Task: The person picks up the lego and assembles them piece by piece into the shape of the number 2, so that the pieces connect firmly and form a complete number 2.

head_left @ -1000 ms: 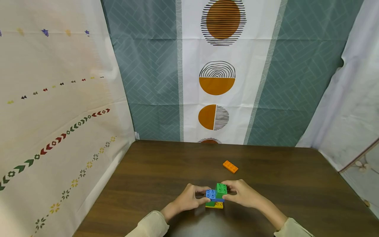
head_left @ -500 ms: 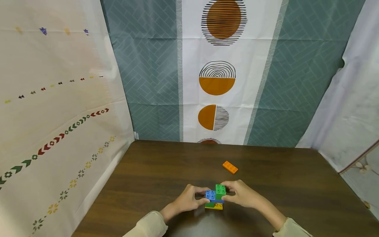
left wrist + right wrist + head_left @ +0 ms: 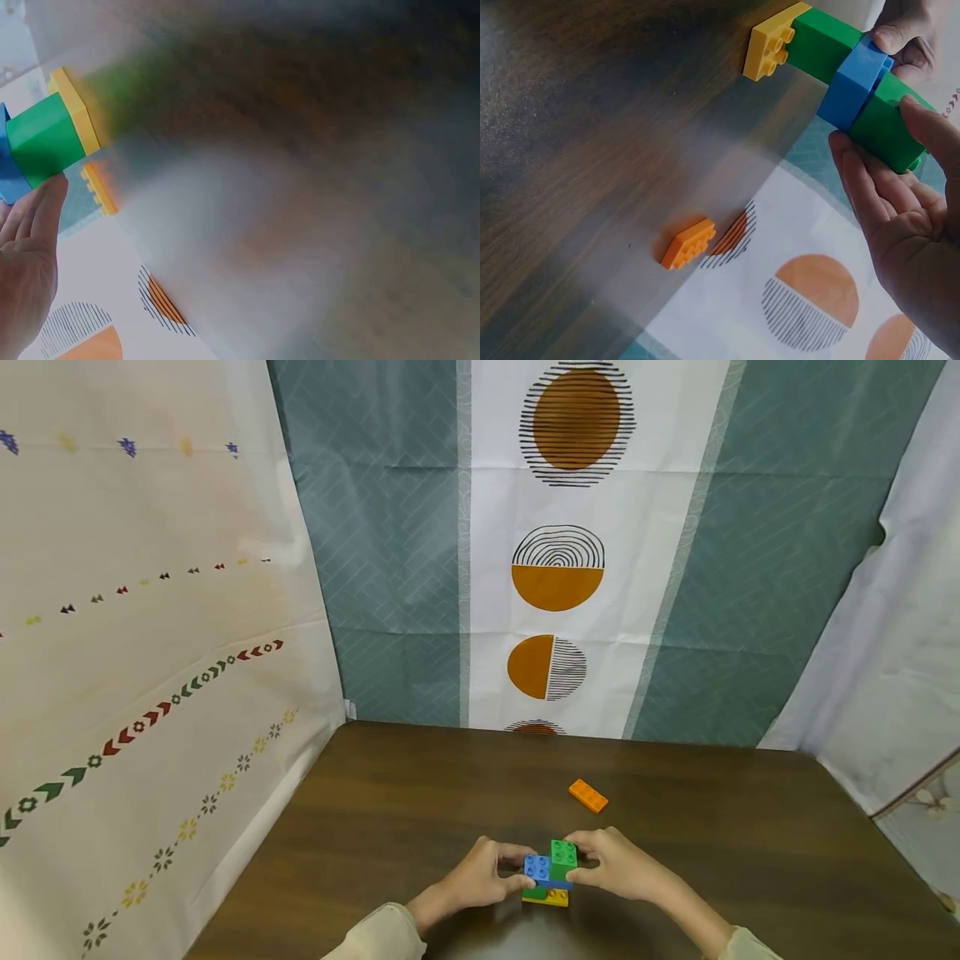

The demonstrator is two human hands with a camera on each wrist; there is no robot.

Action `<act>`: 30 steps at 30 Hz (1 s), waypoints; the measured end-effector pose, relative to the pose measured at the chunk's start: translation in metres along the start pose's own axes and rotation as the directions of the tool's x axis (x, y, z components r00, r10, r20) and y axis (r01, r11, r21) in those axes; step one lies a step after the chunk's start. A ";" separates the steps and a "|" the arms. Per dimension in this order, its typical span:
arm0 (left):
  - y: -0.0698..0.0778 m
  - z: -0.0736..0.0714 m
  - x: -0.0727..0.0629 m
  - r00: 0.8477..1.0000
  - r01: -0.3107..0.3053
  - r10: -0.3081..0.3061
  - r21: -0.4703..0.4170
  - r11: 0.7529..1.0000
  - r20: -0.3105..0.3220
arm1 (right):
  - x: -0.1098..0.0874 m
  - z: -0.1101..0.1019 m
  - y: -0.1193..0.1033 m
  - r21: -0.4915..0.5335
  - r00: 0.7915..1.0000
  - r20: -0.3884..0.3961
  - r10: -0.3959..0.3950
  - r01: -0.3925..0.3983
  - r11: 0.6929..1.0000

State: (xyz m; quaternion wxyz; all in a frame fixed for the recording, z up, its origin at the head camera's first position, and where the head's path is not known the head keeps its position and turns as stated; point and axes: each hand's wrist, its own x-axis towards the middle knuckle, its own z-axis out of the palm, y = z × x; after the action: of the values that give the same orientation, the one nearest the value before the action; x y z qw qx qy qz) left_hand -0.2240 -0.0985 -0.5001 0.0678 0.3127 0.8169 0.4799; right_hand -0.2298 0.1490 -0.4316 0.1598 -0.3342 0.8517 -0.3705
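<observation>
A small stack of toy building bricks stands on the brown table between both hands. Its base is a yellow plate with a green brick on one end. Across that sits a blue brick, and a second green brick is on the blue one's right half. My left hand pinches the blue brick's left end between thumb and fingers. From the right, my right hand grips the upper green brick, thumb on the near side; its fingertips reach the blue brick in the right wrist view.
An orange plate brick lies alone on the table beyond the stack. Behind the table's far edge hangs a teal and white curtain. Patterned white cloths flank the left and right sides.
Both hands keep their hold on the stack, which looks the same. The whole head view has shifted slightly downward; the orange brick has stayed in place on the table.
</observation>
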 end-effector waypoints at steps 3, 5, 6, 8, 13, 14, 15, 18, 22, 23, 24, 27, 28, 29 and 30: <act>-0.002 0.005 -0.007 1.000 -0.017 0.017 -0.002 1.000 0.003 | -0.003 0.006 -0.001 0.015 1.000 0.006 0.003 -0.003 1.000; -0.003 0.008 -0.011 1.000 -0.023 0.023 -0.007 1.000 0.003 | -0.004 0.009 -0.001 0.011 1.000 0.003 -0.006 0.006 1.000; -0.003 0.009 -0.012 1.000 -0.027 0.027 -0.005 1.000 0.001 | -0.004 0.011 -0.002 0.005 1.000 -0.002 -0.015 0.015 1.000; -0.003 0.009 -0.013 1.000 -0.031 0.031 -0.009 0.999 -0.003 | -0.004 0.013 -0.003 -0.015 1.000 -0.017 -0.025 0.025 1.000; -0.001 0.006 -0.010 0.999 -0.031 0.030 -0.010 0.999 -0.010 | -0.004 0.014 -0.007 -0.106 0.997 -0.064 -0.038 0.031 0.994; -0.001 0.005 -0.009 0.999 -0.030 0.030 -0.009 0.999 -0.012 | -0.004 0.014 -0.007 -0.120 0.997 -0.072 -0.039 0.030 0.992; -0.001 0.004 -0.007 0.999 -0.034 0.034 -0.006 0.999 -0.014 | -0.004 0.014 -0.007 -0.132 0.996 -0.079 -0.039 0.028 0.991; -0.001 0.002 -0.005 0.999 -0.031 0.031 -0.005 0.999 -0.014 | -0.004 0.014 -0.007 -0.149 0.995 -0.097 -0.035 0.020 0.989; -0.003 0.003 -0.005 1.000 -0.023 0.023 0.004 1.000 -0.016 | -0.004 0.016 -0.006 -0.134 0.995 -0.099 -0.026 0.012 0.991; -0.004 0.004 -0.005 1.000 -0.021 0.021 0.002 1.000 -0.015 | -0.004 0.016 -0.005 -0.127 0.995 -0.099 -0.023 0.010 0.992; -0.004 0.004 -0.005 1.000 -0.021 0.021 0.001 1.000 -0.013 | -0.004 0.017 -0.004 -0.113 0.995 -0.101 -0.020 0.008 0.994; -0.005 0.004 -0.004 1.000 -0.015 0.015 -0.017 1.000 -0.010 | -0.004 0.019 0.001 -0.056 0.993 -0.116 -0.010 0.003 0.998; -0.005 0.003 -0.003 1.000 -0.016 0.016 -0.022 1.000 -0.010 | -0.004 0.020 0.002 -0.032 0.993 -0.122 -0.008 0.004 0.999; -0.005 0.003 -0.002 1.000 -0.020 0.019 -0.027 0.999 -0.013 | -0.003 0.020 0.004 -0.014 0.991 -0.131 -0.007 0.005 1.000; -0.005 0.002 -0.001 1.000 -0.023 0.023 -0.030 0.999 -0.017 | -0.003 0.020 0.006 0.008 0.990 -0.138 -0.005 0.007 1.000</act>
State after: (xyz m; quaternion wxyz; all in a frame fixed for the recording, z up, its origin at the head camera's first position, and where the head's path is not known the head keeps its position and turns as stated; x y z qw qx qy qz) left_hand -0.2249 -0.0991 -0.5059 0.0599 0.3168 0.8065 0.4956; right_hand -0.2198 0.1437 -0.4491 0.1008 -0.3097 0.8582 -0.3968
